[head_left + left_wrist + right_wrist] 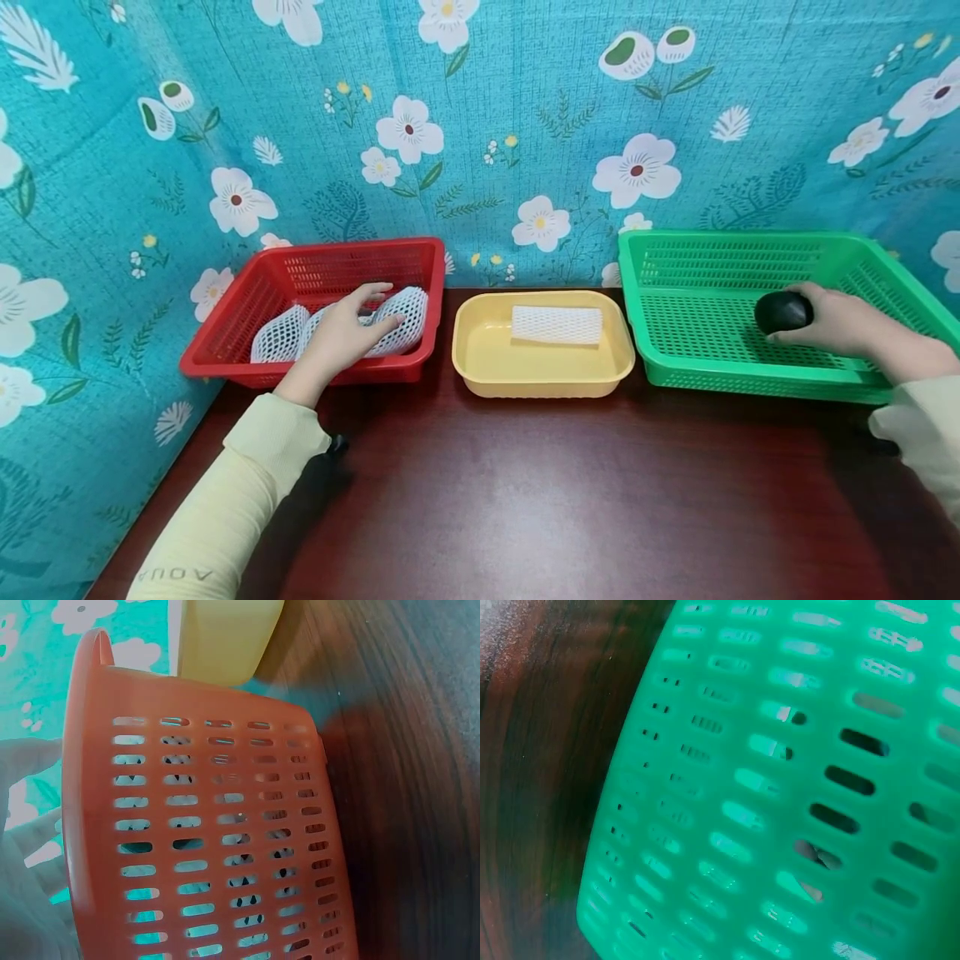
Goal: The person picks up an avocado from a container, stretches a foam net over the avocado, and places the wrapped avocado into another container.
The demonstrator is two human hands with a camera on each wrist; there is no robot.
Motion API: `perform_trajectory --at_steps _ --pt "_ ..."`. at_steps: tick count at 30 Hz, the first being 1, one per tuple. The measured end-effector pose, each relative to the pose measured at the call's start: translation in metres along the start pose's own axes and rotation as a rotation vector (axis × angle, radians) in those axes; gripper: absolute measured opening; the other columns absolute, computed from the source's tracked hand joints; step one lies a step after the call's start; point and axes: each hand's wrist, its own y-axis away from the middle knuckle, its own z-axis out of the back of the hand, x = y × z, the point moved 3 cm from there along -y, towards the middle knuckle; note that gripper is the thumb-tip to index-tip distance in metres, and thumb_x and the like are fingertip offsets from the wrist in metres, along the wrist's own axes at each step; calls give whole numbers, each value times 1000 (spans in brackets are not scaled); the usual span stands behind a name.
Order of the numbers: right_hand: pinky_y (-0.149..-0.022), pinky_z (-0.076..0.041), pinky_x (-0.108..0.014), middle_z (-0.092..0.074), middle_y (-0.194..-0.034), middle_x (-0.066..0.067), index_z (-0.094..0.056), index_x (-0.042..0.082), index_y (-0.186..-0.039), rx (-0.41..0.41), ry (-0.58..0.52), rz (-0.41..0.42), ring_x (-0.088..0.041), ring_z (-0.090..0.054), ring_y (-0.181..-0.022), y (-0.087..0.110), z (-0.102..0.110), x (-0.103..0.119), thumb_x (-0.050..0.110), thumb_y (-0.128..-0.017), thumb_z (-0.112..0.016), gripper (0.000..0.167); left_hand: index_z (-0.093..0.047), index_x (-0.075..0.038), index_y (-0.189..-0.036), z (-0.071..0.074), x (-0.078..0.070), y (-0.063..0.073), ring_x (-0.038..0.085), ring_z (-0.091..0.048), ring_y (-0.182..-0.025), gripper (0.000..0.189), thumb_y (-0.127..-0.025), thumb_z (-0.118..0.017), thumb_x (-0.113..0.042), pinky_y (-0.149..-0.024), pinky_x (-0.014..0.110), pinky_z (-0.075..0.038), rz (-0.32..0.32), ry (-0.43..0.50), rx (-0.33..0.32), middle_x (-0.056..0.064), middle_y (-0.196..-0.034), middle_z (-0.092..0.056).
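Note:
In the head view my left hand [343, 333] reaches over the near rim of the red basket [225, 367]. Its thumb and fingers are spread apart beside a white foam-netted item [408, 321]; whether they touch it I cannot tell. More white netting [279, 335] lies to the left in that basket, partly behind the hand. A black rounded object [782, 312] is in the grip of my right hand [840, 321], above the floor of the green basket [693, 325]. In the right wrist view the basket wall [727, 787] hides most of that hand.
Between the baskets stands a yellow tray [487, 371] with a flat white foam net sleeve [557, 325] in it. All three containers sit at the back of a dark wooden table [525, 483]. Behind them hangs a blue flowered cloth [495, 125].

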Motion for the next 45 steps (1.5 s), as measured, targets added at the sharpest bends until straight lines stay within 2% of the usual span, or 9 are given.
perform_trajectory --at_steps 4,12,19,26,40,45 --pt "-71 -49 -65 -44 -123 -51 -27 -24 -141 -28 0 34 -61 -53 -101 5 0 5 27 -91 -78 88 -47 -16 -153 0 -2 1 40 -52 -131 65 -96 -71 -37 -100 59 -49 -5 6 8 17 -149 -52" --pt "-78 -42 -73 -30 -136 -48 -26 -16 -149 -94 -58 45 -63 -39 -115 15 -2 26 27 -93 -78 88 -52 -17 -149 1 0 3 38 -52 -131 58 -97 -70 -34 -98 57 -51 -27 24 -14 13 -147 -54" --pt "-74 -46 -70 -38 -133 -42 -32 -14 -148 -168 -52 91 -58 -44 -112 25 -1 52 26 -91 -80 85 -54 -16 -148 0 0 3 37 -53 -130 56 -98 -70 -35 -99 57 -50 -40 20 -14 12 -146 -55" --pt "-75 -48 -67 -39 -138 -39 -32 -10 -150 -191 -47 133 -55 -45 -114 31 4 76 26 -89 -81 86 -53 -15 -148 0 -1 2 37 -51 -131 56 -98 -70 -34 -101 58 -49 -57 29 -22 13 -147 -54" --pt "-75 -51 -63 -47 -137 -31 -41 -3 -148 -255 -28 224 -49 -50 -114 43 9 113 24 -85 -85 82 -55 -16 -147 -1 -16 2 35 -52 -130 56 -96 -72 -28 -100 57 -49 -112 26 -62 13 -144 -56" --pt "-73 -53 -60 -52 -134 -28 -44 -1 -148 -277 -19 276 -46 -54 -111 49 6 127 23 -83 -87 82 -54 -16 -148 -1 -20 2 34 -51 -130 57 -95 -73 -26 -100 57 -50 -115 27 -51 12 -146 -54"
